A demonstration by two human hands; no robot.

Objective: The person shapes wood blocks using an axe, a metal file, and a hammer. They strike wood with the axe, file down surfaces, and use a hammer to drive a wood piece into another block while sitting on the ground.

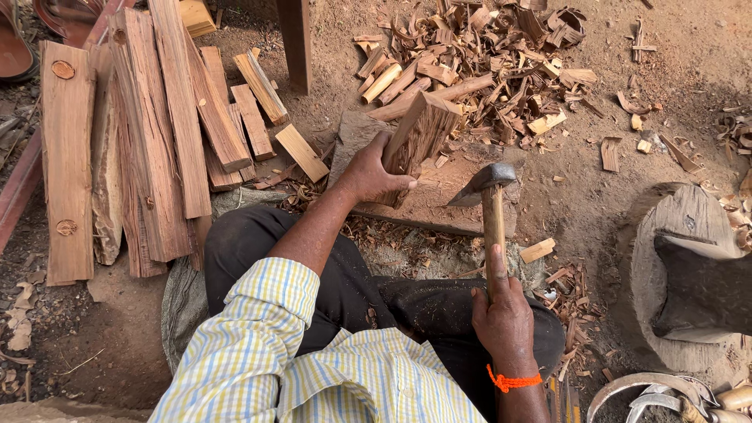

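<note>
Gripping firmly, the left hand [368, 174] closed its grip round the lower part of a rough wooden billet [415, 139], which stood tilted with its long axis running up and away to the right, its foot resting on a flat stone slab [439, 196] on the dirt floor. The right hand [503, 313] wrapped its grip tight about the wooden handle of a small hatchet [487, 186], whose dark iron head hovered just to the right of the billet, apart from it, its edge turned toward the wood. So the billet lay ahead and to the left of the hatchet head, with the left hand touching it and the right hand well back near the lap. Split planks [157, 133] lay stacked to the left, a heap of chips and shavings [486, 70] beyond the slab, and a worn chopping block [674, 258] to the right.
</note>
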